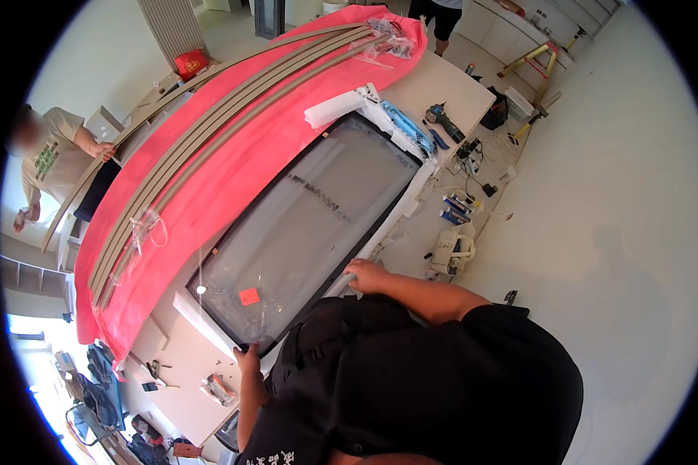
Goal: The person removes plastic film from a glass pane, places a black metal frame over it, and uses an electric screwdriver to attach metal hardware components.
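A large dark-framed glass panel [318, 225] lies on the table in front of me, with clear film and a small orange label [248, 297] on its surface. White foam wrapping [337, 108] lines its edges, and a blue wrap [406, 128] sits at the far right corner. My left hand [248, 359] is closed on the near left corner, its thumb on the frame. At the long near side, my right hand [368, 277] curls over the edge. The undersides of both grips are hidden.
Long beige strips [225, 108] lie on a pink sheet [221, 198] beyond the panel. Another person [58, 159] holds a long strip at left. A cordless drill [444, 122] rests on the table's right end. Cables, tubes [455, 208] and a pale bag [452, 249] are on the floor.
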Tool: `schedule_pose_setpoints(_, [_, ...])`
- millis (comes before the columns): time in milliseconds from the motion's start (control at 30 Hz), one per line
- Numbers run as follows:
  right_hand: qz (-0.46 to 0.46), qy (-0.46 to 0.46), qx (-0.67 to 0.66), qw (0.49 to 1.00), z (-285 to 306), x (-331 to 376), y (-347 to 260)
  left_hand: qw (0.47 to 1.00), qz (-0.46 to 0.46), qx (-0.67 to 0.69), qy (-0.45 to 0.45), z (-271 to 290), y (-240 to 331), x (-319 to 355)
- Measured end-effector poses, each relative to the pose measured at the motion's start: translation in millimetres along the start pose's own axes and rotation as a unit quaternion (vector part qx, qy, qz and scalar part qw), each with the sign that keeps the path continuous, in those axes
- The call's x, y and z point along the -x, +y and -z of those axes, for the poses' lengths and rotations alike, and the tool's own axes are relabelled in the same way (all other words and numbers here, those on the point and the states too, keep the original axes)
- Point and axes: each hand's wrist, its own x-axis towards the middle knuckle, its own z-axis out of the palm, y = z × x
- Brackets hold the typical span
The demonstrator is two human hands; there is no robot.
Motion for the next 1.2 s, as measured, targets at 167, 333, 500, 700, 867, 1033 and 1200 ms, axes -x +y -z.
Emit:
schedule_pose_setpoints(167, [0.031,0.004,-0.007,0.999,-14.2,2.7,18.5,0.998,0.055,0.027,-0.017,8.2,6.8,3.5])
schedule_pose_setpoints(333, [0.027,-0.060,0.013,0.998,-11.6,-2.9,19.0,0.984,0.078,0.138,-0.083,0.1,29.6,6.4])
schedule_pose_setpoints(500, [0.023,-0.132,0.057,0.989,-17.2,-7.8,21.4,0.982,0.113,0.146,-0.049,3.6,25.9,-6.3])
schedule_pose_setpoints(700, [0.077,-0.207,0.181,0.958,-35.4,-4.3,32.4,0.958,0.186,0.205,-0.077,7.5,14.3,-32.6])
schedule_pose_setpoints(867, [0.039,-0.253,0.190,0.948,-19.8,-9.6,23.8,0.954,0.187,0.221,-0.080,0.9,7.1,-36.2])
schedule_pose_setpoints(1033, [0.058,-0.205,0.150,0.965,-32.5,-5.7,23.6,0.955,0.166,0.239,-0.064,16.1,-7.2,-33.3])
schedule_pose_setpoints(1200, [0.083,-0.127,0.058,0.987,-28.6,-6.3,33.0,0.951,0.149,0.261,-0.070,35.6,35.5,1.7])
